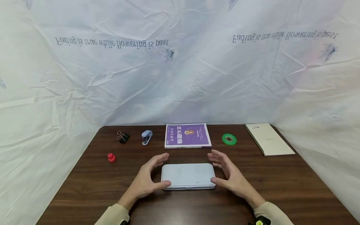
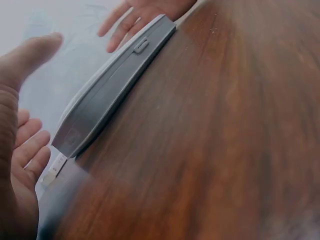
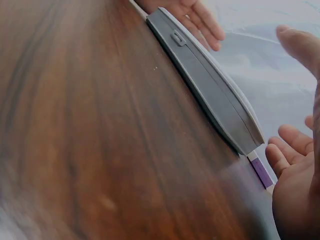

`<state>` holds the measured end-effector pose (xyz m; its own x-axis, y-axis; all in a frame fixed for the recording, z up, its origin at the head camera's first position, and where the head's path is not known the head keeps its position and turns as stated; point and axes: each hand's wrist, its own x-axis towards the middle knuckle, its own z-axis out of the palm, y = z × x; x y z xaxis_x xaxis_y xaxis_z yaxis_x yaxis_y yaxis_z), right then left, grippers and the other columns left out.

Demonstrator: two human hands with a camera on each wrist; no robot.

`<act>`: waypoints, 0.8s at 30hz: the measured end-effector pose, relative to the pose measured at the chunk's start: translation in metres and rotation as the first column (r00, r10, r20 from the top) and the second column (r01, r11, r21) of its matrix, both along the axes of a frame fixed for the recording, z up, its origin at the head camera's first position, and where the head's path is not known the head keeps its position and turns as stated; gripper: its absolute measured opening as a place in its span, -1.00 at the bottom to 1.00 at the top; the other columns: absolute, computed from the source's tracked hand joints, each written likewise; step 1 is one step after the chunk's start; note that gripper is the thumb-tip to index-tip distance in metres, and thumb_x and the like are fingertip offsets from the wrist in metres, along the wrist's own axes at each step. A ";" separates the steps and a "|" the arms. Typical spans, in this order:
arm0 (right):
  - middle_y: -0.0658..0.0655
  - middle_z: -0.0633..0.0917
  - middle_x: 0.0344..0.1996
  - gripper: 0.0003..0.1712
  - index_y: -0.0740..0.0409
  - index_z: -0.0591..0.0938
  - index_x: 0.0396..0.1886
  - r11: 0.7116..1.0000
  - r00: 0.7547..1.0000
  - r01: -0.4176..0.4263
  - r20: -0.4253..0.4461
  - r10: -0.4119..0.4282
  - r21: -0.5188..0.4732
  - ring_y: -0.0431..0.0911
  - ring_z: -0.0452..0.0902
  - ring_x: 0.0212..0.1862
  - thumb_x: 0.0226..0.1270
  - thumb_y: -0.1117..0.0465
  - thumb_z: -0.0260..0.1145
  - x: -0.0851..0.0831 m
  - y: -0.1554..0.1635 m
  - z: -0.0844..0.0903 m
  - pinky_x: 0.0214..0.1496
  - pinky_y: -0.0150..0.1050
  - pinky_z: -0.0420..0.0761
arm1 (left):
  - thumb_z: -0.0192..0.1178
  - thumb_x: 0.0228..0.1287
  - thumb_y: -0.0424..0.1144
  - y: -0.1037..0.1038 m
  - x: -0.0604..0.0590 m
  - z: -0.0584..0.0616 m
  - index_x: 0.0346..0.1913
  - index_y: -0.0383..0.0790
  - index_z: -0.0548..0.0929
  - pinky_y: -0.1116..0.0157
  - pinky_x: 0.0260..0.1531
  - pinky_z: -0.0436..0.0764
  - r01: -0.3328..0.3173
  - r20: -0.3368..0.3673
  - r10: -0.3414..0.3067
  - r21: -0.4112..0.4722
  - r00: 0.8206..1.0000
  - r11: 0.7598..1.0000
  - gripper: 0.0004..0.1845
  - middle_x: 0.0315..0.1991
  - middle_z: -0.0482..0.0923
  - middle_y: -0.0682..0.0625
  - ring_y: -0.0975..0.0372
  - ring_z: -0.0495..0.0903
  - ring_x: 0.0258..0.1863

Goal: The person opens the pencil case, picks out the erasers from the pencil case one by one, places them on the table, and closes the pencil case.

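A flat pale blue-grey case (image 1: 187,175) with rounded corners lies shut on the dark wooden table (image 1: 84,187), near its front middle. My left hand (image 1: 147,178) flanks its left end, fingers spread and relaxed, the thumb by the front left corner. My right hand (image 1: 229,176) mirrors it at the right end, thumb by the front right corner. Neither hand grips the case, and I cannot tell whether the thumbs touch it. The left wrist view shows the case's front edge (image 2: 110,90) with a small latch, beside my open left palm (image 2: 20,150). The right wrist view shows the same edge (image 3: 210,85) and my open right hand (image 3: 300,165).
Along the table's back stand a black binder clip (image 1: 122,137), a small blue stapler (image 1: 147,137), a purple book (image 1: 187,135), a green tape roll (image 1: 229,139) and a pale notebook (image 1: 268,139). A little red object (image 1: 111,157) sits at the left. Wrinkled white sheeting surrounds the table.
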<state>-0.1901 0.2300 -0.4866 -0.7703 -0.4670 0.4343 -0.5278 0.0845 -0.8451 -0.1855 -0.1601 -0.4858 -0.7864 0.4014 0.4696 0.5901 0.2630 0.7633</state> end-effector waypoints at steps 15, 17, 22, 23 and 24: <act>-0.01 0.60 0.45 0.18 0.11 0.45 0.66 0.900 0.980 0.159 -0.172 -0.096 0.405 -0.14 0.64 0.34 0.17 -0.21 0.79 0.002 0.001 -0.001 0.40 -0.20 0.66 | 0.86 -0.11 0.13 -0.001 -0.004 -0.008 0.55 -0.23 0.57 0.09 0.45 0.62 -0.054 -0.095 0.030 -0.262 0.995 0.963 0.14 0.43 0.65 -0.02 0.15 0.63 0.41; -0.09 0.60 0.43 0.20 0.08 0.46 0.66 0.877 0.975 0.191 -0.192 -0.115 0.441 -0.18 0.62 0.33 0.13 -0.28 0.78 0.002 0.000 0.000 0.37 -0.16 0.68 | 0.87 -0.12 0.13 -0.002 -0.006 -0.010 0.54 -0.22 0.59 0.07 0.43 0.64 -0.060 -0.116 0.028 -0.279 0.993 0.958 0.14 0.42 0.65 0.01 0.15 0.64 0.40; -0.16 0.60 0.38 0.22 0.07 0.49 0.63 0.853 0.965 0.231 -0.222 -0.140 0.468 -0.21 0.60 0.28 0.09 -0.34 0.78 0.001 -0.002 0.000 0.31 -0.10 0.70 | 0.87 -0.12 0.13 -0.002 -0.006 -0.011 0.52 -0.19 0.62 0.04 0.39 0.66 -0.084 -0.147 0.039 -0.313 0.988 0.946 0.10 0.40 0.66 0.07 0.14 0.64 0.38; -0.16 0.60 0.37 0.21 0.08 0.50 0.62 0.853 0.964 0.233 -0.225 -0.140 0.467 -0.20 0.60 0.27 0.08 -0.33 0.78 0.001 -0.002 0.000 0.30 -0.10 0.71 | 0.86 -0.11 0.14 -0.002 -0.006 -0.010 0.52 -0.19 0.62 0.03 0.39 0.66 -0.087 -0.144 0.042 -0.319 0.989 0.944 0.10 0.39 0.66 0.07 0.14 0.64 0.38; -0.15 0.61 0.36 0.20 0.07 0.52 0.61 0.855 0.964 0.233 -0.224 -0.141 0.464 -0.20 0.61 0.26 0.07 -0.33 0.79 0.001 -0.002 0.001 0.28 -0.10 0.71 | 0.85 -0.10 0.14 -0.002 -0.006 -0.010 0.52 -0.18 0.62 0.03 0.38 0.66 -0.091 -0.138 0.048 -0.326 0.989 0.941 0.09 0.39 0.66 0.08 0.14 0.63 0.38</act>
<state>-0.1895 0.2279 -0.4860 -0.7965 -0.5079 0.3281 -0.5962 0.5690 -0.5665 -0.1911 -0.1620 -0.4955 -0.7608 0.4972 0.4170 0.6470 0.5317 0.5465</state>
